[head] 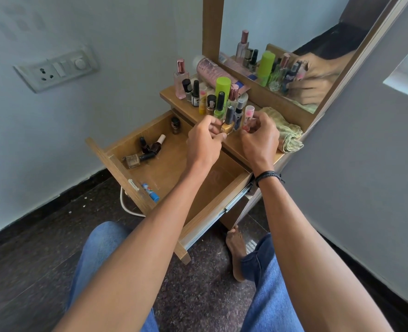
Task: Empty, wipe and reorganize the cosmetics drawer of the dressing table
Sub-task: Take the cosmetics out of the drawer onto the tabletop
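Item: cosmetics drawer (169, 164), pulled out, at 9 o'clock of our hands. It is partly emptied.

- Still inside: three or four nail polish bottles (150, 147) lying tumbled at 10 o'clock, a dark jar (175, 125) at the far wall, and a blue tube (150, 191) against the front panel at 7 o'clock.
- Left hand (204, 142): fingers curled, pinching a gold polish bottle (227, 128) at the desk (171, 97) edge.
- Right hand (258, 140): fingertips appear to pinch a pink-capped vial (248, 116) among the standing bottles.
- Cloth (286, 133): folded at 3 o'clock of the right hand.

Handling, as we judge it:
- The bottles are small, light and rigid, probably glass, so breakable and smooth-sided.
- We would take each by the cap or shoulder between thumb and two fingers.
- We would set it down upright, apart from the crowded row, which could topple.
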Available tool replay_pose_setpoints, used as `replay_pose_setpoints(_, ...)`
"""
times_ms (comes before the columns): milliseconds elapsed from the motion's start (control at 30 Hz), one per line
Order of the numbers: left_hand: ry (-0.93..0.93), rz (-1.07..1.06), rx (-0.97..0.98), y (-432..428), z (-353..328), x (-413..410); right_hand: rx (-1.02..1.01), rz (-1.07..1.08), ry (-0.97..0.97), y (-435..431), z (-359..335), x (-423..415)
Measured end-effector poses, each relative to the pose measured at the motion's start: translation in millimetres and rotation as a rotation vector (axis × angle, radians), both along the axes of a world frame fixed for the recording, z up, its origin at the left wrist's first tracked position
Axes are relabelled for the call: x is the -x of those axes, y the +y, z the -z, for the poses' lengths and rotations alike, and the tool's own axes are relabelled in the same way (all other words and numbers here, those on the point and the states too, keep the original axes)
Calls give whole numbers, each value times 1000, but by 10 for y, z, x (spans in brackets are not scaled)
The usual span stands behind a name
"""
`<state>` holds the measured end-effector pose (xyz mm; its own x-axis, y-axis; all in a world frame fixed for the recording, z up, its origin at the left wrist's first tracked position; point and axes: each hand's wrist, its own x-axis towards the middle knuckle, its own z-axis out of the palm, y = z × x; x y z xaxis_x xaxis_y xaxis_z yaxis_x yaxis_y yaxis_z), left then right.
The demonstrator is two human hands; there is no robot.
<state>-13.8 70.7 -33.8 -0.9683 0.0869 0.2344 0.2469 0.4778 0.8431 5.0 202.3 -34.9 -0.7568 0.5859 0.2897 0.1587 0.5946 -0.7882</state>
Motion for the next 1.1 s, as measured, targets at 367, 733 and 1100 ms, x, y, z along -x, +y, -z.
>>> replay_pose_setpoints(367,-22,-10,-27,-13,11,-27,38,-57,-15,-26,-36,-10)
replay_pose_setpoints(733,19,-63,317,-947,179,-277,36,-71,21,-55,-6,17)
replay_pose_setpoints(1100,-200,-69,964,-1600,367,-405,31,-96,165,-120,-23,-152)
